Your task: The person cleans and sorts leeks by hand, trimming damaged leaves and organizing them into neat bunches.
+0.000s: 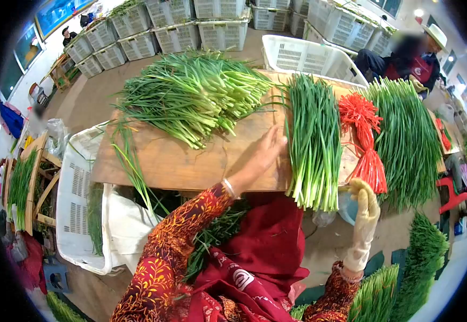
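My bare left hand is stretched out over the wooden board, its fingertips beside the left edge of an upright bundle of green stalks. My right hand, in a pale glove, is at the board's front edge, by the lower end of a bunch of red ties; its fingers are bent, and whether they grip any ties is unclear. A loose heap of greens lies at the board's back left. Another bundle of greens lies right of the ties.
A white crate stands left of the board, another crate behind it. Stacked crates line the back. A person in a white hat sits at the back right. A red stool stands at the right.
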Tool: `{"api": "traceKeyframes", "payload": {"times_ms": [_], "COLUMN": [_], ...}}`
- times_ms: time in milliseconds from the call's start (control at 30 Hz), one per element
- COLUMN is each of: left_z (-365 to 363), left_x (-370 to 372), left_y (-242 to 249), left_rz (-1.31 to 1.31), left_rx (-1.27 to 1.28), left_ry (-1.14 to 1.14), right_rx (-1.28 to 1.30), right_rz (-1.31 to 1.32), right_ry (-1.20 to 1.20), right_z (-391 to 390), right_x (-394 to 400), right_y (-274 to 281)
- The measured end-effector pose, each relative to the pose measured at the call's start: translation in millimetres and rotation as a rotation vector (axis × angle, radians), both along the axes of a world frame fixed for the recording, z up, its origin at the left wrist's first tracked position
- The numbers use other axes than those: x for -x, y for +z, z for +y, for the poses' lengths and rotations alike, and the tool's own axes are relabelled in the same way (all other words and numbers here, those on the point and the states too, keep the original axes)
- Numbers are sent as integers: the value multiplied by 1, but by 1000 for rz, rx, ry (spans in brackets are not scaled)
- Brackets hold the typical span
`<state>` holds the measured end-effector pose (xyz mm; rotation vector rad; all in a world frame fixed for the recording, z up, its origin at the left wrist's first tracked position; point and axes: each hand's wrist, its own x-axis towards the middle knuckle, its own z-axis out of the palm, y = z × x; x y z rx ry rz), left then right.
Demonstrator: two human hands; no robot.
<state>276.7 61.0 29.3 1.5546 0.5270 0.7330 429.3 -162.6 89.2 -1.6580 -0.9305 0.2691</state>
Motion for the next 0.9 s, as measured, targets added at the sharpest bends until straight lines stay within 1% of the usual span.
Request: {"api": "traceKeyframes", "payload": {"times_ms": [33, 100, 133, 167, 200, 233, 267, 300, 333, 367, 433, 500, 567, 633, 700, 767, 800, 833, 867, 900], "left_z": [-6, -20, -31, -34, -41, -47, -58, -65, -73, -79, -96, -114, -133, -150, -153, -153, -146, -136, -124, -110], "left_x": [6, 26, 39, 47, 65, 74, 95, 107, 128, 142, 176, 210, 240, 266, 276, 288, 294, 299, 303, 307], "left_y": [1, 7, 13, -6, 3, -22, -6, -16, -4, -16, -9, -16, -7, -18, -20, -15, -17, -10, 8, 7], "left_rz": [-1, 90, 37, -60, 45, -33, 15, -101, -21, -78, -51, -47, -6, -29, -47, -36, 10, 91, 157, 212], "left_rx": [-9, -51, 63, 76, -36, -128, -32, -27, 27, 141, 19, 230, 432, 454, 480, 412, 336, 247, -6, -164], "left_ry": [12, 14, -31, -32, -49, 45, 8, 6, -11, -27, 37, 82, 164, 190, 223, 202, 239, 322, 432, 551], "right_rx": [-54, -13, 6, 103, 136, 139, 128, 130, 130, 134, 193, 156, 22, 13, -73, 280, 297, 376, 389, 402], "right_rz": [9, -36, 23, 8, 20, -26, 12, 47, -13, -77, 29, -71, -320, -484, -814, -1059, -1045, -1020, -938, -856], "right_ry": [76, 163, 242, 358, 452, 549, 635, 711, 758, 786, 842, 850, 735, 664, 565, 384, 374, 344, 376, 405], "right_z": [-2, -6, -3, 0, 3, 8, 14, 22, 33, 43, 70, 110, 152, 189, 232, 266, 277, 279, 276, 273], "right_x": [11, 35, 52, 68, 81, 92, 102, 112, 122, 131, 148, 162, 179, 204, 209, 218, 218, 224, 225, 226], "right_y": [2, 2, 5, 15, 11, 0, -10, -16, -19, -22, -20, -22, -23, -8, -28, -46, -54, -48, -41, -34]}}
